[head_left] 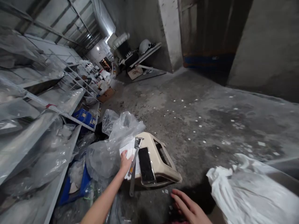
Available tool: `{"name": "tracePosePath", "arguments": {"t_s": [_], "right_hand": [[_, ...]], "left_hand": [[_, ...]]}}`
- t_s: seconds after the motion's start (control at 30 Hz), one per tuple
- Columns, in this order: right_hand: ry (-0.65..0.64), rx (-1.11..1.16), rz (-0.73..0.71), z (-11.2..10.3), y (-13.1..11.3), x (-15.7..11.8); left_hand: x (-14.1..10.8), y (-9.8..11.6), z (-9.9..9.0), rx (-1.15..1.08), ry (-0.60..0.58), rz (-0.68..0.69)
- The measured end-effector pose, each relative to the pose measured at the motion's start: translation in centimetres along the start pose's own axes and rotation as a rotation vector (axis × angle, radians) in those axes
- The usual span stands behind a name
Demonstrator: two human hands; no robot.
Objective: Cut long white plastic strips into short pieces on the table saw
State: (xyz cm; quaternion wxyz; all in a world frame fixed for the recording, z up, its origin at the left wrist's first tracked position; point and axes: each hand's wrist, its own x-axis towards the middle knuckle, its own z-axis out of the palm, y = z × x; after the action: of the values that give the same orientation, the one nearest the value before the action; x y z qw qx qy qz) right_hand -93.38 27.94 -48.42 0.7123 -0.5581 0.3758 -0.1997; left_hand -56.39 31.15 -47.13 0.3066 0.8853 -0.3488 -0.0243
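My left hand (126,162) is closed at the edge of some white paper sheets (128,149), which lie against a beige plastic housing (168,169). Beside the fingers, a metal caliper (132,182) lies across the papers, its jaws toward the far end. An orange and grey slim tool, partly hidden, shows next to the caliper. A black rectangular object resembling a smartphone (146,165) rests on the housing. My right hand (190,207) is held low in front of the housing, fingers stretched out and holding nothing.
Metal shelves (77,116) with plastic-wrapped goods line the left side. Clear plastic bags (123,127) lie beside the housing. A white sack (252,189) stands at right. White scraps dot the concrete floor (168,121). A white helmet (145,46) sits on a board further back.
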Motion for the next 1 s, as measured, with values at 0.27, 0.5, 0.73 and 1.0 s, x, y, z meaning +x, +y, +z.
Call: {"name": "tracePosePath", "arguments": {"t_s": [0.27,0.5,0.73,1.0], "right_hand": [[-0.188,0.240,0.228,7.1,0.0,7.3],[-0.189,0.396,0.186,8.8,-0.3,9.0],[-0.085,0.434,0.177,6.9,-0.3,6.0],[0.112,0.338,0.221,3.4,-0.1,3.1]], "left_hand": [[0.1,-0.7,0.6,-0.037,-0.050,-0.006],[-0.8,1.2,-1.2,-0.056,0.013,0.060],[-6.9,6.5,-2.4,-0.227,-0.164,0.175],[-9.9,8.5,0.1,-0.456,-0.554,0.030]]}}
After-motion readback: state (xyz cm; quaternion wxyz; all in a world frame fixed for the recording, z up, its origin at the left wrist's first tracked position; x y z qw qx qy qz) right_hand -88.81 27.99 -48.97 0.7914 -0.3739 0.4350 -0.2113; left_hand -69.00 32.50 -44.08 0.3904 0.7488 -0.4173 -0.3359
